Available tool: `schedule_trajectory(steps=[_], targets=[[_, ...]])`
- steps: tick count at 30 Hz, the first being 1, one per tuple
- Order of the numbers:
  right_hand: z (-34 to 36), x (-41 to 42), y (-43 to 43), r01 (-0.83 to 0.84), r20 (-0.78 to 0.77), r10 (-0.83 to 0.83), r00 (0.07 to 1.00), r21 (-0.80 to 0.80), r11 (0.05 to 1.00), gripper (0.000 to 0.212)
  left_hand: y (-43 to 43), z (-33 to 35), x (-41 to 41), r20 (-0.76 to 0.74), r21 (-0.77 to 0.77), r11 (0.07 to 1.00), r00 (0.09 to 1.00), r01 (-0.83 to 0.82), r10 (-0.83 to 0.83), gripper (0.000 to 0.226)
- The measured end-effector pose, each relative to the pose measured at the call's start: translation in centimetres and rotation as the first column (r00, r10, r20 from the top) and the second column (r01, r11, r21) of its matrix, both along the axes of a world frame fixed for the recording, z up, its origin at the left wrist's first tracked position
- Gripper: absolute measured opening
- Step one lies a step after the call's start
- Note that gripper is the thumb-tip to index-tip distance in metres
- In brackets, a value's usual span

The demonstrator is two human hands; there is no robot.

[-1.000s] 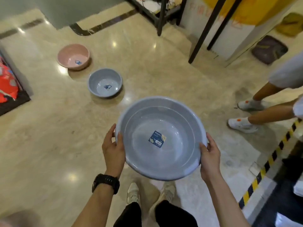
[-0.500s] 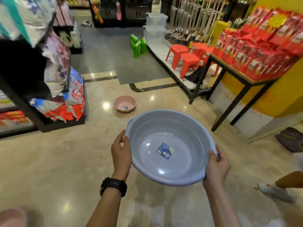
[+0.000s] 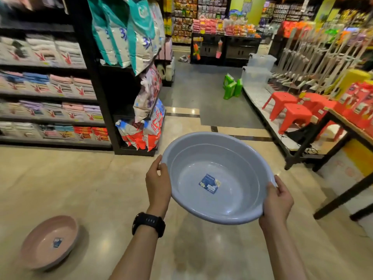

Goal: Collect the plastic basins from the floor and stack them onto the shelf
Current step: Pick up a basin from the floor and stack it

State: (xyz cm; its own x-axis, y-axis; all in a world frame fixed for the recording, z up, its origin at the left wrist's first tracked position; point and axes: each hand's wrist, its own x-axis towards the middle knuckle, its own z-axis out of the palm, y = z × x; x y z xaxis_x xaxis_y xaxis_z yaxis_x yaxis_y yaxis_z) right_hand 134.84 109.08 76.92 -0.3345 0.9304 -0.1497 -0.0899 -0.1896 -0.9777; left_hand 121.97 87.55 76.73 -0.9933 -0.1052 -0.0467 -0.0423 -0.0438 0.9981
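Note:
A large grey plastic basin [image 3: 232, 166] with a blue sticker inside is held level above the floor in front of me. My left hand [image 3: 158, 183] grips its left rim, a black watch on that wrist. My right hand [image 3: 277, 201] grips the right rim. A pink basin [image 3: 48, 242] with a small sticker lies on the floor at the lower left, apart from both hands.
Black shelving [image 3: 52, 91] with folded packs stands at the left, with bagged goods [image 3: 145, 128] stacked at its end. A black-legged table [image 3: 341, 138] with red boxes is at the right, red stools [image 3: 290, 114] behind it. The aisle floor [image 3: 201, 91] runs ahead.
My view has lifted and turned left from the floor to the aisle. The grey basin stays in both hands. A pink basin has come into view at the lower left.

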Motion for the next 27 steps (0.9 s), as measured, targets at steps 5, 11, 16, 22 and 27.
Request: schedule_trajectory(steps=[5,11,16,22,27], targets=[[0.7,-6.4,-6.7,-0.152,-0.038,0.152,0.988,0.018,0.988,0.042,-8.3,0.8,-2.9,-0.028,0.018,0.986,0.986,-0.167,0.167,0.032],[1.6,-14.3,-17.0,-0.325,-0.014,0.326,0.945,0.048,0.944,0.041,-20.0,2.1,-5.9,-0.050,0.031,0.949,0.948,-0.314,0.316,0.025],[2.4,-20.3,-25.0,-0.467,-0.005,0.471,0.882,0.125,0.876,0.040,-28.7,2.0,-7.2,-0.030,0.013,0.879,0.879,-0.476,0.476,0.032],[1.3,-26.2,-34.1,-0.653,0.012,0.655,0.756,0.086,0.752,0.039,-36.9,0.9,-8.0,-0.039,0.027,0.754,0.753,-0.656,0.656,0.032],[-0.4,-32.0,-39.3,-0.756,0.010,0.756,0.654,0.049,0.653,0.040,-41.6,0.1,-10.8,0.002,0.019,0.666,0.666,-0.746,0.746,0.032]])
